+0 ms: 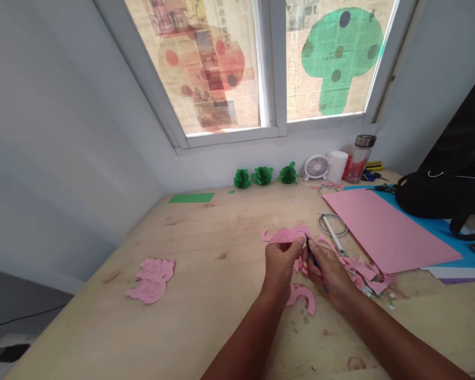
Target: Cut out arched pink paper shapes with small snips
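Note:
My left hand [279, 266] pinches a pink paper cutout [301, 231] with rounded, scalloped edges, held just above the table. My right hand [330, 269] is closed round a slim dark tool [313, 257], whose tip meets the paper by my left thumb. Whether it is a knife or scissors is hidden by the fingers. Beneath my wrists lies a curved pink strip [309, 301]. Pink paper scraps [364, 270] are heaped to the right of my right hand.
Pink cutouts [154, 279] are stacked at left. Green paper ornaments [262, 176], a small fan [316, 168] and a glass bottle [360, 158] stand along the wall. A white pen [332, 233], pink sheets [388, 227] and a black bag [435, 195] are on the right.

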Demonstrator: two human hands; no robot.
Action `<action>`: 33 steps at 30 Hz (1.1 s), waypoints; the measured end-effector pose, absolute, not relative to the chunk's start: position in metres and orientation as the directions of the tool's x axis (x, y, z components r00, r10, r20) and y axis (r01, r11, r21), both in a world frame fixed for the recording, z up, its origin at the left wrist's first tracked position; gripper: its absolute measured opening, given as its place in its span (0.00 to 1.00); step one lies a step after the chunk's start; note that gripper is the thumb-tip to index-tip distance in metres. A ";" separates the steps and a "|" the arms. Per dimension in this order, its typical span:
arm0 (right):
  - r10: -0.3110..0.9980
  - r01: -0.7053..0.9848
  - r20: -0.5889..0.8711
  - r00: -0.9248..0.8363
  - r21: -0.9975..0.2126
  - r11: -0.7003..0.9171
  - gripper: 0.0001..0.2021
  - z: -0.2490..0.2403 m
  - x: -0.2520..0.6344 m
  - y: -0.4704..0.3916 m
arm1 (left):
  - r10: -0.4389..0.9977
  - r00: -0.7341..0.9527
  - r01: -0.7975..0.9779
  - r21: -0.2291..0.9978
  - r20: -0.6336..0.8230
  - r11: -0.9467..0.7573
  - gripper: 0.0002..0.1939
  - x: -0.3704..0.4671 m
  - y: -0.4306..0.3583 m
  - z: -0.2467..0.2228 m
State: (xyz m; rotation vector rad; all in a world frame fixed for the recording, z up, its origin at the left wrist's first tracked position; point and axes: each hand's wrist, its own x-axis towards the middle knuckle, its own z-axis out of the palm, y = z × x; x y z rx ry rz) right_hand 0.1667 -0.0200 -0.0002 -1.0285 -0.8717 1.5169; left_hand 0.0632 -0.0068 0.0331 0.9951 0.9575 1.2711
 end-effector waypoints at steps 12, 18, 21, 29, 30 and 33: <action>0.984 -0.333 -0.143 -0.108 -0.927 -0.171 0.21 0.001 0.166 -0.023 | 0.996 0.080 -0.248 0.968 -0.028 0.047 0.16 0.059 -0.006 0.041; 0.984 -0.314 -0.131 -0.118 -0.936 -0.162 0.21 0.002 0.167 -0.022 | 0.994 0.111 -0.239 0.970 -0.024 0.050 0.15 0.056 -0.006 0.041; 0.985 -0.288 -0.127 -0.115 -0.945 -0.156 0.21 0.003 0.167 -0.022 | 0.995 0.099 -0.238 0.970 -0.025 0.048 0.14 0.053 -0.005 0.042; 0.986 -0.225 -0.132 -0.105 -0.962 -0.153 0.22 0.004 0.167 -0.021 | 0.993 0.121 -0.152 0.988 -0.016 0.034 0.13 0.047 0.001 0.041; 0.985 -0.222 -0.135 -0.109 -0.963 -0.156 0.22 0.004 0.167 -0.021 | 0.993 0.119 -0.140 0.990 -0.017 0.034 0.13 0.046 0.002 0.039; 0.983 -0.221 -0.137 -0.120 -0.962 -0.161 0.22 0.003 0.168 -0.021 | 0.994 0.109 -0.112 0.993 -0.024 0.036 0.13 0.045 0.004 0.037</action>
